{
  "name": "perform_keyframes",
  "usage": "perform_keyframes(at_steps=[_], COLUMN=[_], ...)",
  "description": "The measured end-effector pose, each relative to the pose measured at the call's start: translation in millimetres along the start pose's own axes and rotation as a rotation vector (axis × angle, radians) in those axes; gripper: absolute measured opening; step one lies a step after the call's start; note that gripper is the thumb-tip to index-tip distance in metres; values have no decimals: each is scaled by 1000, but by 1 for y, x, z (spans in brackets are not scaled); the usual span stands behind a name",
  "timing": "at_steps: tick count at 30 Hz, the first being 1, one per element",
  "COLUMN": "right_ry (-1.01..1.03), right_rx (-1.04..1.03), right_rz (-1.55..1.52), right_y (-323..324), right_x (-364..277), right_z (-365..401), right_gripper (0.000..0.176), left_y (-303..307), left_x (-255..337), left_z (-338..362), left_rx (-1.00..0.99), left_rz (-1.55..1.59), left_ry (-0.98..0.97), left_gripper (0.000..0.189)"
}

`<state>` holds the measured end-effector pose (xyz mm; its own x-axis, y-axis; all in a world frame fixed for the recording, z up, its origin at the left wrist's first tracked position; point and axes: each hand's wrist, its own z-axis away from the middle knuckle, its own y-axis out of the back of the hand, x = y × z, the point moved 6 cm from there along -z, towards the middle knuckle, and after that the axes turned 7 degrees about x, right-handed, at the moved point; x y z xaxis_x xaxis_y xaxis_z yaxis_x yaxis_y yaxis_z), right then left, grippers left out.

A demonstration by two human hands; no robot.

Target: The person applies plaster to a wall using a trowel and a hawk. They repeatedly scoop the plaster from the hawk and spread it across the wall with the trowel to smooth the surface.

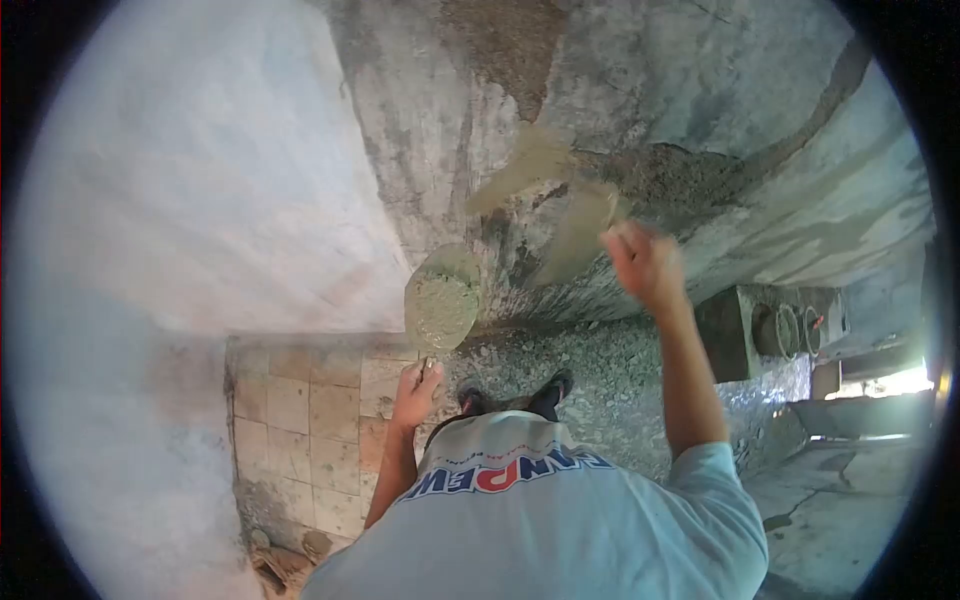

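Observation:
My left hand [417, 393] is closed round the handle of a round board [443, 298] that carries wet grey mortar, held close to the wall. Up and to the right, my right hand [645, 262] is closed on a trowel [610, 208], which is smeared by motion at the wall. Smooth patches of wet mortar [535, 160] lie on the rough grey wall [410, 120] beside the trowel. The trowel's blade is too blurred to make out its edges.
Square tiles [310, 425] cover the floor at the lower left, with rubble [610, 390] to their right. A dark block [730, 330] and a bucket [775, 331] stand at the right. A pale wall [230, 180] rises on the left.

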<state>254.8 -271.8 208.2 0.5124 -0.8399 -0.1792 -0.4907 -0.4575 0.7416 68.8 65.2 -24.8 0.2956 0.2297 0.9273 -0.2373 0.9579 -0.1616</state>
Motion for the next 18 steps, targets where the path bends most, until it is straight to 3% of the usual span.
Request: perform_keyframes(at_steps=[1, 5, 8, 12, 18], right_ry=[111, 115, 170, 167, 155], right_rx=[83, 77, 129, 139, 108], right_rz=[-55, -87, -40, 18, 6], right_y=[-11, -36, -49, -47, -55], right_x=[-13, -45, -40, -37, -39], right_z=[17, 44, 56, 59, 76], right_gripper=[20, 18, 22, 21, 21], left_y=[-1, 1, -18, -25, -30], left_x=[0, -7, 31, 46, 45], left_z=[0, -11, 8, 13, 12], left_rx=[-16, -23, -109, -155, -163], left_rz=[11, -56, 118, 167, 47], left_ry=[12, -121, 97, 166, 118], left_gripper=[30, 30, 29, 31, 32])
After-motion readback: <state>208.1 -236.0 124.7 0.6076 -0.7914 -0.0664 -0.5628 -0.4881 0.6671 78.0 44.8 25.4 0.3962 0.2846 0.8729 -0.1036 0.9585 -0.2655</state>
